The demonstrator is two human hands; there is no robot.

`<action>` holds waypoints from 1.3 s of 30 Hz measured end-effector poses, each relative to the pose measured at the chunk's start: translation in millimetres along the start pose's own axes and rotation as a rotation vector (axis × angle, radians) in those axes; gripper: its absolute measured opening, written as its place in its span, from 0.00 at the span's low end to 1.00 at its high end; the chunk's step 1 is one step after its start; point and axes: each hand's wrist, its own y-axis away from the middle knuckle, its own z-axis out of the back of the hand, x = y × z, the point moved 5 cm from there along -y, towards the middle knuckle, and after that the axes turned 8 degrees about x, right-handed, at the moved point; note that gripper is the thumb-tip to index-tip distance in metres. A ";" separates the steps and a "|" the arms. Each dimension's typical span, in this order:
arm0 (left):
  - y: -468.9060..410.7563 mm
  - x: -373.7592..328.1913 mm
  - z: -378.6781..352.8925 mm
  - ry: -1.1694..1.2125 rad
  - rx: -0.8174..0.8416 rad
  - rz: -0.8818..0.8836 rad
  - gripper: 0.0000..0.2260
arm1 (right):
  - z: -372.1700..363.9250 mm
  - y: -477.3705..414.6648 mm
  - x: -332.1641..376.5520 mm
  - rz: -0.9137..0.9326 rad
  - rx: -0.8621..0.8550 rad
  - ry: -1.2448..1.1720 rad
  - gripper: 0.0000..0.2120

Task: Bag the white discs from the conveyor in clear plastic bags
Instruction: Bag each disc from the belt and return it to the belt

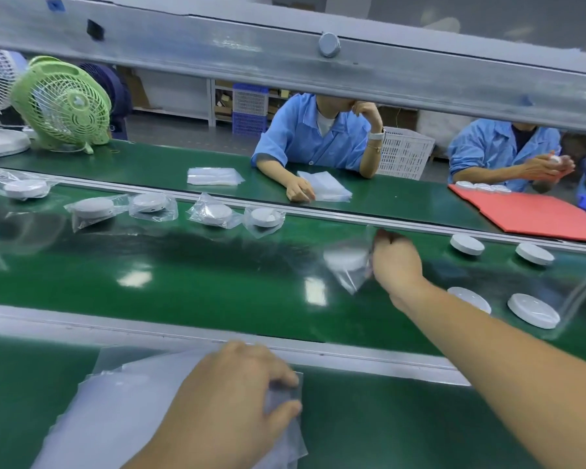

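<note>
Right grip pinched bagged disc above conveyor; disc could slip out. Left grip pinched bag stack, risked lifting two.

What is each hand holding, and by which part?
The right hand pinches a bagged white disc by the bag's edge. The left hand pinches a corner of the top clear bag.

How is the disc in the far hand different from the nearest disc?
The held disc is inside a clear bag pinched by the right hand; the nearest disc is bare. The held disc looks blurry; the nearest disc lies sharp and untouched on the belt. Both are round and white.
</note>
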 end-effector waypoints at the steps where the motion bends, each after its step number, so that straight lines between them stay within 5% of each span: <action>1: -1.6 -2.8 -3.9 -0.023 0.044 -0.021 0.19 | -3.2 -19.0 -2.2 -0.070 0.045 -0.056 0.19; 4: -4.8 -12.8 -11.2 -0.041 0.103 -0.101 0.17 | -22.1 -43.2 -10.2 -0.225 0.285 -0.269 0.11; 7: -5.6 -15.2 -14.6 -0.093 0.115 -0.142 0.16 | -30.1 -36.7 -18.8 -0.224 0.427 -0.204 0.09; 11: -5.1 -16.0 -18.9 -0.123 0.101 -0.168 0.16 | 20.4 -21.2 -44.5 -0.031 0.191 0.519 0.20; 14: -1.8 -19.0 -19.2 -0.091 0.080 -0.171 0.18 | 66.5 3.5 -93.3 -0.091 0.174 0.977 0.32; 16: -0.3 -21.1 -18.7 -0.054 0.073 -0.174 0.18 | 84.3 18.1 -122.2 -0.093 0.267 0.936 0.35; 21: 4.0 -23.3 -13.6 -0.057 0.058 -0.195 0.13 | 97.0 26.1 -133.9 0.036 0.188 0.885 0.24; 27: 8.7 -36.3 -11.0 -0.128 -0.064 -0.275 0.04 | 73.8 14.4 -126.6 0.014 0.214 0.744 0.31; 33: 4.8 -22.9 -16.0 0.065 -0.108 -0.193 0.08 | 54.8 12.1 -102.0 0.084 0.136 0.958 0.22; 36: 3.4 -17.8 -9.3 0.184 -0.156 -0.126 0.10 | 54.2 37.9 -73.9 0.152 0.124 0.707 0.17; 39: 4.3 -16.3 -2.3 0.288 -0.194 -0.081 0.05 | 45.2 107.9 -34.8 0.472 0.217 0.374 0.18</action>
